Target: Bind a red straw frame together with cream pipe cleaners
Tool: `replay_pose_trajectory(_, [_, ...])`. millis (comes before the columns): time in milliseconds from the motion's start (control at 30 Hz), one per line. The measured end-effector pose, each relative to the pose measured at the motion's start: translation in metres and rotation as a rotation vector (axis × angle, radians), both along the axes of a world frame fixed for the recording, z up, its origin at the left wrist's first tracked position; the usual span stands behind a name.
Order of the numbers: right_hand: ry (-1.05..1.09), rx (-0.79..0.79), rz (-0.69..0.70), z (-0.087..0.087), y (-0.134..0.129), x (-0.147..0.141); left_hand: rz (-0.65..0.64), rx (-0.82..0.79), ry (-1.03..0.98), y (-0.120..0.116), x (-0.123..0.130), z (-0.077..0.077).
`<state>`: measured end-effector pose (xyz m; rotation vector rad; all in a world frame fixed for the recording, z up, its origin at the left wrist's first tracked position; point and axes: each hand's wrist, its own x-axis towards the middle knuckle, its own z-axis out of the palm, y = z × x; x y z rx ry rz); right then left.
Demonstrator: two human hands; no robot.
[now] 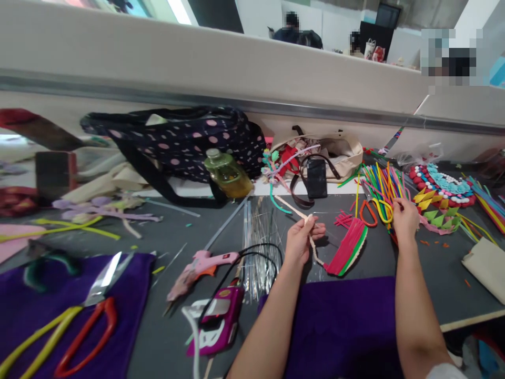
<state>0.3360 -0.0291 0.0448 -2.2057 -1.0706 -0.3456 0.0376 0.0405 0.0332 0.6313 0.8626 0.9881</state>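
Observation:
My left hand pinches a cream pipe cleaner between thumb and forefinger, its other fingers loosely spread. The cream strand runs down to a watermelon-slice shape of red, green and cream pipe cleaners, lying on the dark table. My right hand is closed at the bundle of coloured pipe cleaners; what its fingertips hold is hidden. Just left of it lie small scissors with orange and yellow handles. Short red pieces lie above the slice.
A pink glue gun, a magenta device with cables and large scissors lie at left. Clear sticks lie mid-table. Behind stand a bottle, a dotted bag and a beige bag. Purple cloth lies in front.

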Motion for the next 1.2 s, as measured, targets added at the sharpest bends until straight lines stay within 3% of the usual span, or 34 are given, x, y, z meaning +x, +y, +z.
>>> replay_pose_trajectory(200, [-0.148, -0.29, 0.169, 0.02, 0.07, -0.004, 0.02, -0.03, -0.028, 0.0, -0.001, -0.002])
replay_pose_trajectory(400, [-0.192, -0.418, 0.216, 0.018, 0.121, 0.0, 0.013, -0.055, -0.071, -0.002, -0.001, -0.003])
replay_pose_trajectory(667, [-0.225, -0.524, 0.119, 0.017, 0.161, 0.014, 0.066, -0.091, -0.095, -0.002, -0.004, 0.0])
replay_pose_trajectory(867, [-0.261, -0.529, 0.039, 0.024, 0.183, 0.034, 0.024, -0.121, -0.125, -0.005, -0.002, 0.004])
replay_pose_trajectory(1200, [-0.292, -0.545, 0.048, 0.008, 0.224, 0.029, 0.0, -0.142, -0.148, -0.008, 0.001, 0.007])
